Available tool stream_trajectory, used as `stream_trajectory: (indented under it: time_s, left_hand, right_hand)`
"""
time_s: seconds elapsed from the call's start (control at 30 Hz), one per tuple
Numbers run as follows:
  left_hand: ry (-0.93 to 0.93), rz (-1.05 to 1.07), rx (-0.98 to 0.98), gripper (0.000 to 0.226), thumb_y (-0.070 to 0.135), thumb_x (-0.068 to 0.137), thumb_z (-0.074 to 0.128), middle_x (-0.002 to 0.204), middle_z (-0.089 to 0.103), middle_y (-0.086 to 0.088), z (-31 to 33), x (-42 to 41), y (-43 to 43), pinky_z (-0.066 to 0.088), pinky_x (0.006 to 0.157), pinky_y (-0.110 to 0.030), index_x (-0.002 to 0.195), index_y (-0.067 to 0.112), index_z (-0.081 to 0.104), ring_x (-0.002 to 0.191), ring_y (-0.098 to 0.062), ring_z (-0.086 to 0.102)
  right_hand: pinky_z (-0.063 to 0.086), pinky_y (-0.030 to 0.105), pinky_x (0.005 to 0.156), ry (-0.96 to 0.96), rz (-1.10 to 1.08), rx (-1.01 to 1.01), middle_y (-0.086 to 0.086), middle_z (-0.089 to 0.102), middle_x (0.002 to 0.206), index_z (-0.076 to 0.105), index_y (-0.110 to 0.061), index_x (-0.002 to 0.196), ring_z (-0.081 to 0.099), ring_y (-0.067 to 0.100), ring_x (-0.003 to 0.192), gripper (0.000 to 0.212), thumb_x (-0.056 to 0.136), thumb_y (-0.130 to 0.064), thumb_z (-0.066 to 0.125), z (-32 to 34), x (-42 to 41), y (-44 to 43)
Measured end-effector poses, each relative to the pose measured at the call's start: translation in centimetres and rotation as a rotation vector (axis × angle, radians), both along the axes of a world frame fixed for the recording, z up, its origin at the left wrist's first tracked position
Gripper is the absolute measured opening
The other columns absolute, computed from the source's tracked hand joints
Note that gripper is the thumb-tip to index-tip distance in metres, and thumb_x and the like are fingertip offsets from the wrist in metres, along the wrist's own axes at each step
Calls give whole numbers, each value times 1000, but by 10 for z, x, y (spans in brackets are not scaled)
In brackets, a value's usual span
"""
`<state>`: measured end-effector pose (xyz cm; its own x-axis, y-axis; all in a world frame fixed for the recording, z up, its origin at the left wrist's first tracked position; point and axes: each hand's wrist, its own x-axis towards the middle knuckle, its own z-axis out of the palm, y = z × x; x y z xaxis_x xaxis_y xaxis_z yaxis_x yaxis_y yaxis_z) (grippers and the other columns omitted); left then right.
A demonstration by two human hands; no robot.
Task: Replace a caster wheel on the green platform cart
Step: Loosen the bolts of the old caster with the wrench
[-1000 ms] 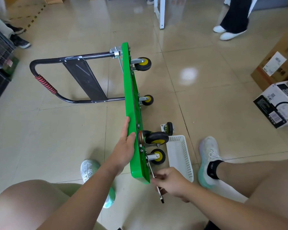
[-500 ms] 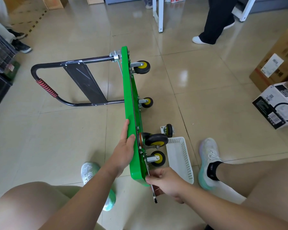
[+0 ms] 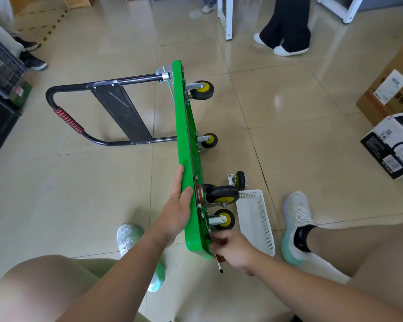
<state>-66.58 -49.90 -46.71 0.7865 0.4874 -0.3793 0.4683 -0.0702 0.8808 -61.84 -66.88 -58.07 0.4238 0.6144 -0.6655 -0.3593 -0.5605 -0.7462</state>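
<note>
Cart on edge, handle left; loose caster right, just behind basket.

Glossy beige tiled floor. At right, a brown cardboard box stands just behind a white printed carton. At far left, a black slatted crate; near it, a bystander's dark shoe. At top, a second bystander in black trousers and white shoes, beside a white frame leg.
</note>
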Motion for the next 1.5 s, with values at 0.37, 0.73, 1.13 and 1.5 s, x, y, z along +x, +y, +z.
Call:
stream_trajectory:
  time_s: [0.37, 0.73, 1.13, 1.5]
  left_hand:
    - [-12, -6, -13, 58, 30, 114, 29, 139, 42, 24, 0, 0, 0, 39, 105, -31, 159, 59, 8, 110, 17, 46]
    - [-20, 2, -39, 57, 33, 113, 29, 157, 41, 12, -6, 0, 2, 41, 118, -45, 154, 66, 9, 128, -7, 54]
    - [1, -6, -14, 57, 34, 113, 28, 153, 44, 11, -4, 1, 1, 43, 114, -42, 156, 64, 6, 123, -6, 57]
    - [0, 11, -31, 57, 35, 112, 29, 150, 46, 13, -7, 1, 2, 44, 114, -46, 152, 69, 8, 120, -5, 58]
  right_hand:
    - [49, 14, 72, -216, 51, -70, 3, 66, 97, 74, -3, 108, 63, 13, 87, 23, 91, 4, 60, -23, 27, 21]
    - [60, 37, 88, -27, 134, -38, 0, 77, 95, 77, -22, 105, 72, 15, 88, 17, 89, -28, 73, 25, 0, -28]
    - [56, 25, 71, 142, 8, 67, 7, 76, 98, 74, -13, 112, 70, 12, 77, 19, 94, -18, 69, 42, -4, -12]
    - [57, 36, 94, -20, 70, -12, -4, 77, 102, 72, -21, 118, 73, 16, 95, 25, 93, -21, 70, 24, 6, -2]
